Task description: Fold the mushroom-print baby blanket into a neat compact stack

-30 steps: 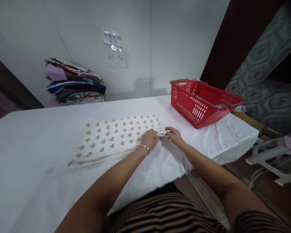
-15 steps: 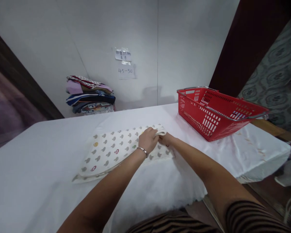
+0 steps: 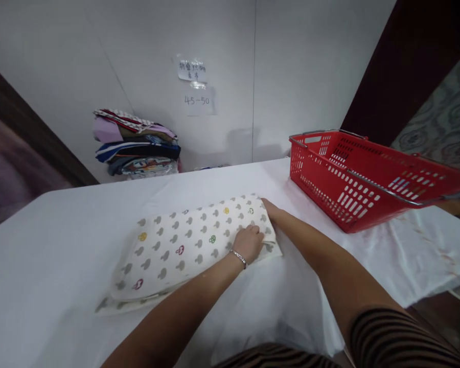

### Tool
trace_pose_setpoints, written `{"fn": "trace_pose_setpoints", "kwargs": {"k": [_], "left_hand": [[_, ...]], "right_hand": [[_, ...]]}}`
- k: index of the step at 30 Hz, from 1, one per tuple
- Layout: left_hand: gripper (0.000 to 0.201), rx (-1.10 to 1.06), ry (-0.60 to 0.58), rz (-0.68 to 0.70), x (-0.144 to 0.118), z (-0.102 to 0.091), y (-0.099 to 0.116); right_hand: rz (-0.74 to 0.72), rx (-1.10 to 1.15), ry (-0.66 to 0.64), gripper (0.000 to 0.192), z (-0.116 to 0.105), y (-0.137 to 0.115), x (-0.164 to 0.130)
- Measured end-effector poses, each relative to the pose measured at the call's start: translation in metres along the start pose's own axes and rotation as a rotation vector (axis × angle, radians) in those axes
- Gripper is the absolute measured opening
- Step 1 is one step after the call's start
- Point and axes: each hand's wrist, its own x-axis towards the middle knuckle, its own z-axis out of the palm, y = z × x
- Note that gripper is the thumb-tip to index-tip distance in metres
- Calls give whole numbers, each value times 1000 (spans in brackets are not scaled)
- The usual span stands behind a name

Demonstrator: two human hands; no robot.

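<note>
A cream cloth (image 3: 191, 230) printed with grey, red, yellow and green mushrooms lies folded in layers on the white-covered table (image 3: 61, 245). My left hand (image 3: 249, 243), with a bracelet at the wrist, is on the cloth's near right part. Its fingers are bent and closed on the fabric near the edge. My right hand (image 3: 270, 208) is at the far right corner of the cloth, touching its side edge. The fingers of that hand are mostly hidden by the cloth, so their grip does not show.
A red plastic basket (image 3: 329, 189) with metal handles stands on the table to the right. Several folded fabrics form a stack (image 3: 138, 145) by the wall at the back left. Two paper signs (image 3: 193, 84) are taped to the wall.
The raised fold at the right end of the cloth now lies flat. My left hand has moved nearer to me, and my hands are apart. The view has shifted slightly.
</note>
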Motion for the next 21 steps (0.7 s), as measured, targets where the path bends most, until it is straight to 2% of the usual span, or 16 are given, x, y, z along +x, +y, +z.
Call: {"fn": "trace_pose_setpoints", "kwargs": {"k": [2,5,7,9,12,15,17,21], "left_hand": [[19,-10,-7,14,-1,5,3],[18,-36,27,4,-4,8,6],[16,-54,53,-11,-5,11,9],[16,-58,67,-15,-6,14,11],[17,-44,56,-24,-6,17,14],[20,-46,54,-62,-6,17,17],[22,-58,82,-95,-6,15,18],[26,-55,124,-106,-10,14,23]], "right_hand": [[-84,-101,-51,28,-7,5,-3],[-333,-380,-129,33,-21,14,-18],[-382,-471,-100,31,-29,18,-36],[-263,-422,28,29,-32,19,-59],[54,-111,189,24,-26,11,-100],[280,275,134,19,-13,-4,-137],[383,431,98,16,-8,-15,-154],[523,475,151,20,-6,-33,-170]]}}
